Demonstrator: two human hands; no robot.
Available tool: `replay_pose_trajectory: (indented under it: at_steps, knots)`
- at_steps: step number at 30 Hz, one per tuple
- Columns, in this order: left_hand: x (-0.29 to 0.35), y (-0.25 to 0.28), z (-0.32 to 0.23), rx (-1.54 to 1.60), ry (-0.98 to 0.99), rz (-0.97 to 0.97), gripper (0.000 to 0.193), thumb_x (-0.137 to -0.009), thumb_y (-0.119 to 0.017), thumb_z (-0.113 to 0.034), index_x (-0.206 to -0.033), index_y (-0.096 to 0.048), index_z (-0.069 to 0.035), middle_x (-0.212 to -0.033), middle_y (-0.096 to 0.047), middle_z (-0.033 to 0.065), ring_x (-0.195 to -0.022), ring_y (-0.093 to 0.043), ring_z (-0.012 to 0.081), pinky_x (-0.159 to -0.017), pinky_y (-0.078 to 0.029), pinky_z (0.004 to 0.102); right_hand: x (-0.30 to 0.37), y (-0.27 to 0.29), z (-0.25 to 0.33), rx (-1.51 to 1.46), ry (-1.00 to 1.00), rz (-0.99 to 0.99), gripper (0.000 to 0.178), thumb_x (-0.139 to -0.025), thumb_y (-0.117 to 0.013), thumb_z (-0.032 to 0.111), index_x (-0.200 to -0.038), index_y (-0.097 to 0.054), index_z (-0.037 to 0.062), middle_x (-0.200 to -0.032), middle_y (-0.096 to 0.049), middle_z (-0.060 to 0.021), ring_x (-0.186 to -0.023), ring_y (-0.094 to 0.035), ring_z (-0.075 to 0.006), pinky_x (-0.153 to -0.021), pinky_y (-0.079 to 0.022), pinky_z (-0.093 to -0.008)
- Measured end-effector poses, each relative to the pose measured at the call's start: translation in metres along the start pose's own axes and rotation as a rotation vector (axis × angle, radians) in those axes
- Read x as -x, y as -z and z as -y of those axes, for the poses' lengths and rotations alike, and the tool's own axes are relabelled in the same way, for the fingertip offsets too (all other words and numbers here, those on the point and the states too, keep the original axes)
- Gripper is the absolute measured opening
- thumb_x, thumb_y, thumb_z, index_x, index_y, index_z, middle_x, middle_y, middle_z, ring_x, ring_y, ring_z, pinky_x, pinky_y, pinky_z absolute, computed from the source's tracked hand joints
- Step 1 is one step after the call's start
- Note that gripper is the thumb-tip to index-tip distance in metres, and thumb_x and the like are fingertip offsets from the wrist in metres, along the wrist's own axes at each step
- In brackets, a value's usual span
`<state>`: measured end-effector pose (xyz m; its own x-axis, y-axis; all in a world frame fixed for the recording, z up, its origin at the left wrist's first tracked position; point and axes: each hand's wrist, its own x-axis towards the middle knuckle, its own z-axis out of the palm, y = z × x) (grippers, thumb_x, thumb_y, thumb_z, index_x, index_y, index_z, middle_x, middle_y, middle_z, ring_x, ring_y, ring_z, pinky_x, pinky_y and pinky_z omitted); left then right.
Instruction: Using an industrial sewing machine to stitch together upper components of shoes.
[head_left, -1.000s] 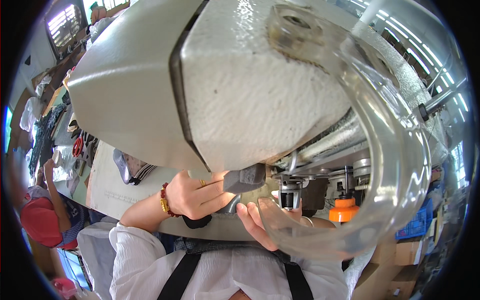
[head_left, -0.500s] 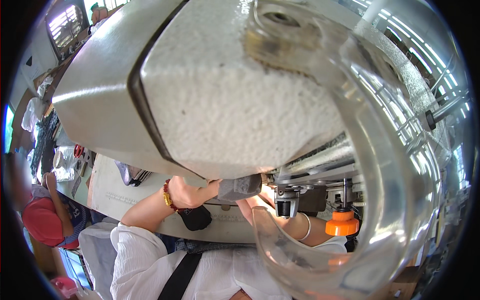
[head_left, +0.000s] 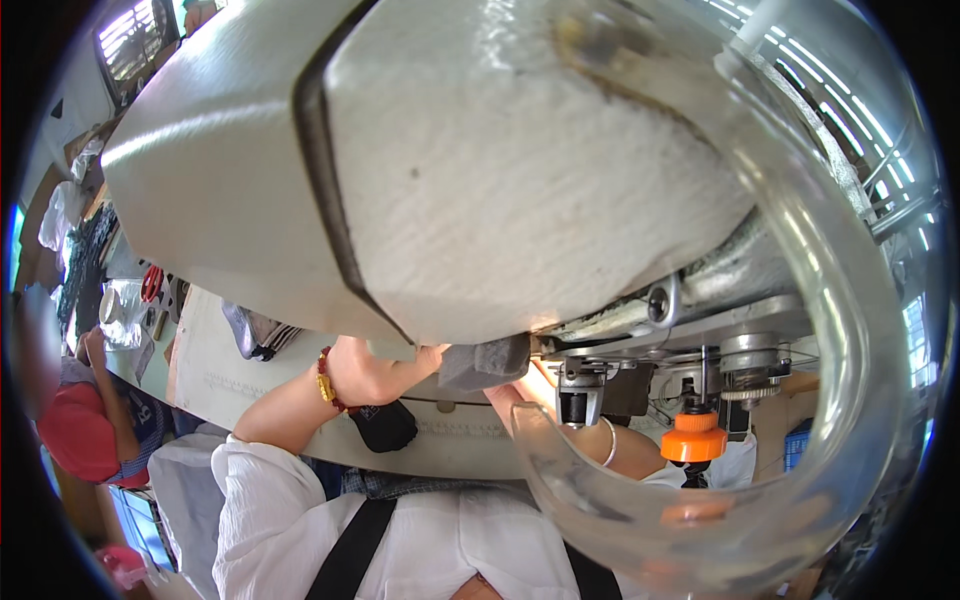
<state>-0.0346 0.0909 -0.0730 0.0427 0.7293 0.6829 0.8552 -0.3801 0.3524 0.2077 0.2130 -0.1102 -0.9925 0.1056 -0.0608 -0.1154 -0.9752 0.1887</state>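
Observation:
A thick dark grey cloth piece sits beside the working end of a sewing machine. My left hand, with a red bead bracelet, is closed on its left side; the machine's white head covers most of its fingers. My right hand reaches up below the cloth, its fingers hidden by the cloth and the metal roller fitting. Whether it grips anything does not show. A black rounded cloth piece shows below my left wrist.
A curved clear plastic guard arches across the right side. An orange knob hangs under the machine arm. A small pile of folded grey cloth lies on the pale table. Another person in a red cap sits at left.
My view has shifted, baring more of the machine's underside at right. The grey cloth looks slightly more bent down at its left end; both hands stay beside it.

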Motion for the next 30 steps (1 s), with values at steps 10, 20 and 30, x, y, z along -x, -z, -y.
replay_pose_trajectory:
  at_steps: [10, 20, 30]
  knots:
    - [0.003, -0.010, 0.001, 0.305, 0.210, -0.012, 0.026, -0.081, -0.084, -0.009, -0.106, -0.080, -0.003, -0.106, -0.079, 0.0123, -0.092, -0.077, 0.0305, -0.077, -0.062, 0.0404, -0.026, -0.036, 0.003, 1.793, 0.962, 0.605, 0.012, -0.098, -0.065, 0.008, -0.088, -0.059, 0.0078, -0.073, -0.057, -0.0005, -0.061, -0.057, -0.0135, -0.055, -0.050, -0.0333]
    - [-0.021, 0.003, -0.013, -0.401, -0.481, -0.143, 0.018, -0.071, -0.071, -0.001, -0.086, -0.077, -0.008, -0.096, -0.073, 0.0017, -0.082, -0.072, 0.0200, -0.063, -0.056, 0.0334, -0.001, -0.125, -0.025, 2.185, 1.052, 0.363, 0.009, -0.094, -0.068, 0.006, -0.086, -0.063, 0.0072, -0.074, -0.061, -0.0019, -0.063, -0.061, -0.0163, -0.058, -0.051, -0.0342]
    - [-0.008, -0.006, -0.007, -0.445, -0.430, -0.098, 0.016, -0.074, -0.073, -0.002, -0.088, -0.076, -0.008, -0.097, -0.074, 0.0033, -0.084, -0.073, 0.0220, -0.068, -0.057, 0.0361, -0.012, -0.084, -0.014, 2.394, 1.407, 0.413, 0.014, -0.078, -0.076, 0.019, -0.089, -0.070, 0.0125, -0.078, -0.066, -0.0037, -0.069, -0.067, -0.0261, -0.067, -0.052, -0.0441]
